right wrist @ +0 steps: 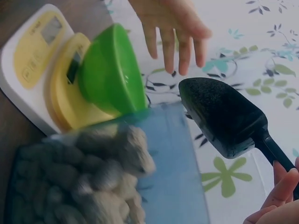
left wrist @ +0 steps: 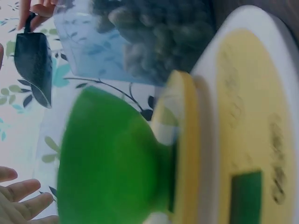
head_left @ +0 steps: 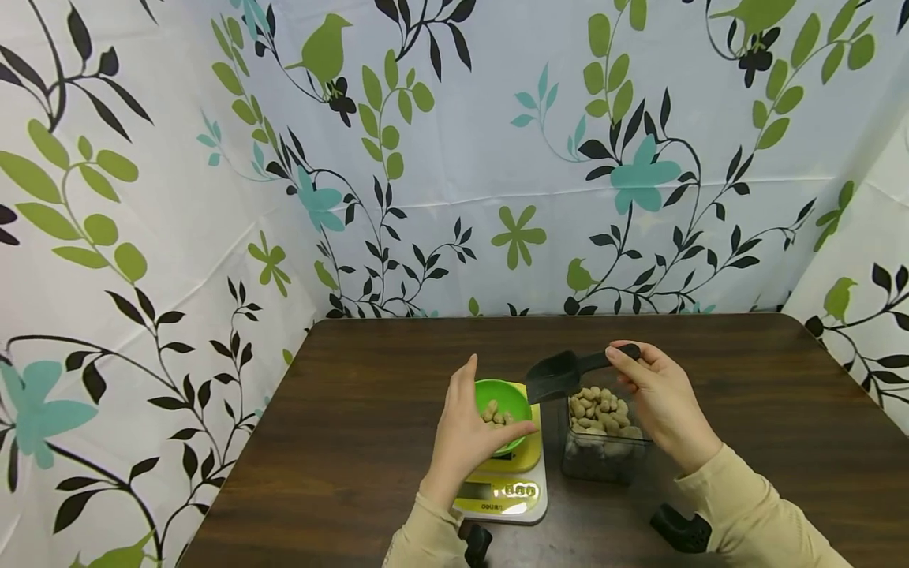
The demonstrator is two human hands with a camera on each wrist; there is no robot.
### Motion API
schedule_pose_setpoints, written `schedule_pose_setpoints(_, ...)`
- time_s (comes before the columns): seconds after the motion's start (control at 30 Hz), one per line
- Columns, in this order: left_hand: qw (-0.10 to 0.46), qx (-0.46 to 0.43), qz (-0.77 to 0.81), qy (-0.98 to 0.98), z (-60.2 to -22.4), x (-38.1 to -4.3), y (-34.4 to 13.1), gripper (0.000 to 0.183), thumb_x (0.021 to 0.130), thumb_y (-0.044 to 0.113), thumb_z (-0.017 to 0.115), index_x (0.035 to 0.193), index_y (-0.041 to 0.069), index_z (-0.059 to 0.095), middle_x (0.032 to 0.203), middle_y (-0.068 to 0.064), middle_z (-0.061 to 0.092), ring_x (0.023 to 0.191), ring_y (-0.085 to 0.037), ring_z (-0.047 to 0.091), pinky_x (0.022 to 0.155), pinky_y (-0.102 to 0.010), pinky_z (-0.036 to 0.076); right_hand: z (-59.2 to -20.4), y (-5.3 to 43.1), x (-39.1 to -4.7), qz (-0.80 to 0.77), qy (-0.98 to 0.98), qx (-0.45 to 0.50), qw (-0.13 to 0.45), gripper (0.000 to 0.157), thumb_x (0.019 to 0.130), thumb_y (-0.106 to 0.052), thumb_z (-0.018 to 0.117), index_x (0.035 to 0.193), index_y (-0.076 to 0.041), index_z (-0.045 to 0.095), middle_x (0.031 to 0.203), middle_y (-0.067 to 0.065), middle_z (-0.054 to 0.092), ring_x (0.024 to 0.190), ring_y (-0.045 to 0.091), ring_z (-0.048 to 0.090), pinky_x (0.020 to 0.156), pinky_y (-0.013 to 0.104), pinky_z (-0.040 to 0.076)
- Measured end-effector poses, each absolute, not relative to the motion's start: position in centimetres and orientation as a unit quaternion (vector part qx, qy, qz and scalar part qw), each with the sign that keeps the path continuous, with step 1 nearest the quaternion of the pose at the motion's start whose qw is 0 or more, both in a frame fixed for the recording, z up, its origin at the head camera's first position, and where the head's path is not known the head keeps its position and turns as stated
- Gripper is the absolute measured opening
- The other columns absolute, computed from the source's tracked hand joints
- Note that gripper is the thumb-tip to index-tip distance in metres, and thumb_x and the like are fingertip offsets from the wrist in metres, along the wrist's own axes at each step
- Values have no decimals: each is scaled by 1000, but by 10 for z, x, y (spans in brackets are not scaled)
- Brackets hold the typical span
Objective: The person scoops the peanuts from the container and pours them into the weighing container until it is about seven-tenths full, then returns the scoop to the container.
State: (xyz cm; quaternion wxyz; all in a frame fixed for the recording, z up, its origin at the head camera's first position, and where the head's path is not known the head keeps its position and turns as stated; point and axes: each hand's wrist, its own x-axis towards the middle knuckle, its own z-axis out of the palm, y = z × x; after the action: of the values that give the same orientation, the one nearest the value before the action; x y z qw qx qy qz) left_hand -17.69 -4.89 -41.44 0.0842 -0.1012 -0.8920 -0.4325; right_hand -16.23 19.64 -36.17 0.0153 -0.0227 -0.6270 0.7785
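Note:
My right hand [head_left: 660, 398] pinches the handle of a black scoop [head_left: 554, 376], whose bare blade shows in the right wrist view. The scoop is up in the air, between a green bowl [head_left: 521, 404] and a clear plastic container [head_left: 604, 465] filled with peanuts [head_left: 602, 409] in their shells. Several peanuts [head_left: 495, 414] lie inside the bowl, which sits on the yellow platform of a kitchen scale [head_left: 507, 511]. Over the bowl's left side is my left hand [head_left: 465, 430], fingers extended and thumb spread; the right wrist view shows those fingers [right wrist: 184, 51] holding nothing.
The dark wooden table [head_left: 369, 410] extends to both sides. Behind it and on the left hangs a white cloth [head_left: 454, 158] printed with leaves and birds. Black devices [head_left: 680, 530] are strapped at both wrists. The container stands just right of the scale.

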Motion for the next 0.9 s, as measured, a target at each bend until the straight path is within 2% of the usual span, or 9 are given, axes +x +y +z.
schedule_pose_setpoints(0.17,78,-125,-433,-889,-404,-174,-39,118,57,72,72,150,31,13,151,-2,27,133,-25,38,96,-47,46,-358,209,-162,798,-601,-17,46,8,91,-18,61,98,-20,61,80,-11,52,71,7,45,67,19,38)
schedule_pose_setpoints(0.37,68,-152,-428,-888,-399,-172,-29,115,60,67,74,150,31,11,151,-3,27,127,-25,45,94,-44,47,-356,222,-161,812,-579,-17,69,7,91,-15,60,96,-19,63,77,-10,52,71,7,45,67,22,32)
schedule_pose_setpoints(0.47,62,-159,-420,-891,-397,-171,-24,115,61,66,74,150,32,10,151,-3,27,128,-26,45,93,-45,47,-356,228,-161,819,-568,-13,80,9,91,-13,59,96,-19,64,76,-9,53,70,7,45,66,22,29)
schedule_pose_setpoints(0.6,49,-162,-422,-891,-392,-170,-16,114,61,66,74,149,36,8,152,-1,25,137,-25,34,100,-49,42,-355,236,-161,829,-551,-8,97,10,91,-10,59,95,-17,65,76,-8,55,68,6,47,64,21,30)
schedule_pose_setpoints(0.9,30,-178,-437,-881,-385,-167,0,111,62,66,74,147,41,7,153,4,23,137,-23,33,100,-51,42,-356,252,-160,852,-509,-11,125,12,90,-4,58,92,-12,68,76,-6,56,66,7,48,63,19,34)
